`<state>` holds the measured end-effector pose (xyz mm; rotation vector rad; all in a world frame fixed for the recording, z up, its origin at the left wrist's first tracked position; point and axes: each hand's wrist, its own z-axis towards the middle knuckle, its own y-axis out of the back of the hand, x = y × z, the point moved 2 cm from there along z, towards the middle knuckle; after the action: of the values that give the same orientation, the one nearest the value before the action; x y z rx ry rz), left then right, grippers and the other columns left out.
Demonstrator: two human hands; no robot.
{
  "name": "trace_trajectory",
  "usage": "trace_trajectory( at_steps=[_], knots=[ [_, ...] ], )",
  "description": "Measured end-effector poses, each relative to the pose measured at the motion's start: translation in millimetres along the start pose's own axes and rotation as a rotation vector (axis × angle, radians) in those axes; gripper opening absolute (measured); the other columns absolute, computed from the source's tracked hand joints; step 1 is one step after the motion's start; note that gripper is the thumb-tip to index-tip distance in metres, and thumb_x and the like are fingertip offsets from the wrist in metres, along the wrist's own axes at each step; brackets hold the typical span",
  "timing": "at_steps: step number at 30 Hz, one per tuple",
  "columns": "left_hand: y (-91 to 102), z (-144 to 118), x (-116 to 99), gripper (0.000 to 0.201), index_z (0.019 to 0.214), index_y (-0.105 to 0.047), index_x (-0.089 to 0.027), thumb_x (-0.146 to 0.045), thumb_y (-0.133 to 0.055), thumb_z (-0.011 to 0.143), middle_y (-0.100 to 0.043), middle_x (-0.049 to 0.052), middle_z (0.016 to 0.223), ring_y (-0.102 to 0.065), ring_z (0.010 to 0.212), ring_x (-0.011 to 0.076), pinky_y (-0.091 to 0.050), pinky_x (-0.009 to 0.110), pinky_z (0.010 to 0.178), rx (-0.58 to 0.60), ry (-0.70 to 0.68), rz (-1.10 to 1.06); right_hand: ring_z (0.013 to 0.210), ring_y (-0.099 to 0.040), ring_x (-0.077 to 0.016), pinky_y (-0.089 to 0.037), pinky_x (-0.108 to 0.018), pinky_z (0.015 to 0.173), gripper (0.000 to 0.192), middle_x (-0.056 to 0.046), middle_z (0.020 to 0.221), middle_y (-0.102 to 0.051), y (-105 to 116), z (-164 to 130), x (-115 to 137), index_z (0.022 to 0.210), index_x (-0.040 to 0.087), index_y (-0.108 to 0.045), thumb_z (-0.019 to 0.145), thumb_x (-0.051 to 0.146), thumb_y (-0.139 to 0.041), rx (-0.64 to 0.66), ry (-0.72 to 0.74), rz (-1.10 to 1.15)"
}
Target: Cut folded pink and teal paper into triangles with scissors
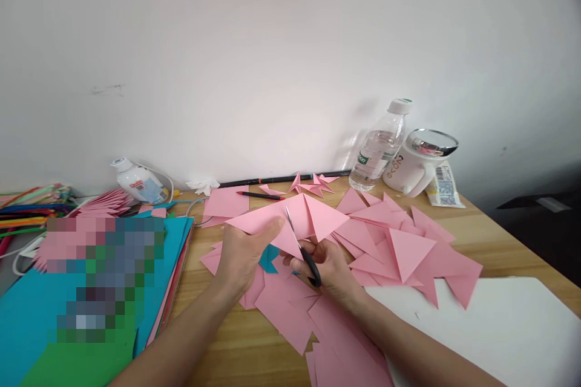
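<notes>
Item: folded pink sheet (pixel 290 217), held above the middle of the wooden table (pixel 499 236). I see the left hand (pixel 240 254) pinching its left edge, fingers closed on the paper. The right hand (pixel 329 266) is closed around black-handled scissors (pixel 302 251), blades slightly parted against the sheet. Right: pink triangles (pixel 408 248). Far right: water bottle (pixel 379 148), white mug (pixel 415 166).

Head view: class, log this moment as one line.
left hand: holds pink paper | right hand: scissors cutting it | pink triangles on table
</notes>
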<state>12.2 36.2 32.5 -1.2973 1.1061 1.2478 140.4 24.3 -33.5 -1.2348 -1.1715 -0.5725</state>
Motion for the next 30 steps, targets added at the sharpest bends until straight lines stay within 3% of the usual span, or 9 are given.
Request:
trace_trajectory(
  at_steps=[4, 13, 22, 30],
  knots=[
    [-0.8, -1.4, -0.7, 0.012, 0.072, -0.064, -0.013, -0.021, -0.068, 0.064, -0.063, 0.002, 0.071, -0.052, 0.063, 0.0123, -0.044, 0.023, 0.055, 0.0, -0.009, 0.006, 0.041, -0.039, -0.0074, -0.04, -0.024, 0.054, 0.014, 0.006, 0.047, -0.047, 0.2, -0.6, -0.8, 0.061, 0.016, -0.063, 0.056, 0.021, -0.074, -0.026, -0.004, 0.009],
    [-1.1, 0.4, 1.4, 0.017, 0.077, -0.064, -0.011, -0.023, -0.067, 0.065, -0.063, 0.005, 0.078, -0.054, 0.068, 0.0148, -0.045, 0.027, 0.06, -0.022, -0.022, 0.047, 0.038, -0.024, -0.0025, -0.024, -0.02, 0.039, 0.016, 0.006, 0.051, -0.044, -2.4, -3.2, 4.1, 0.064, 0.013, -0.063, 0.056, 0.021, -0.074, -0.053, -0.048, -0.004],
    [0.0, -3.4, 2.5, 0.018, 0.075, -0.063, -0.012, -0.024, -0.068, 0.064, -0.062, 0.002, 0.071, -0.051, 0.062, 0.0122, -0.044, 0.025, 0.056, -0.031, 0.009, 0.009, 0.057, -0.047, -0.0107, -0.034, -0.018, 0.049, 0.019, 0.005, 0.054, -0.043, -3.2, -3.4, 4.4, 0.056, 0.014, -0.056, 0.053, 0.016, -0.075, -0.059, -0.021, 0.028],
    [-1.7, -4.0, 2.1, 0.018, 0.074, -0.063, -0.012, -0.025, -0.068, 0.064, -0.063, 0.003, 0.074, -0.053, 0.065, 0.0138, -0.045, 0.025, 0.058, -0.056, -0.003, 0.057, 0.054, -0.044, -0.0086, -0.037, -0.019, 0.051, 0.02, 0.002, 0.062, -0.053, -2.6, -3.3, 4.1, 0.059, 0.015, -0.055, 0.056, 0.02, -0.074, -0.054, -0.017, 0.024]
  ],
)
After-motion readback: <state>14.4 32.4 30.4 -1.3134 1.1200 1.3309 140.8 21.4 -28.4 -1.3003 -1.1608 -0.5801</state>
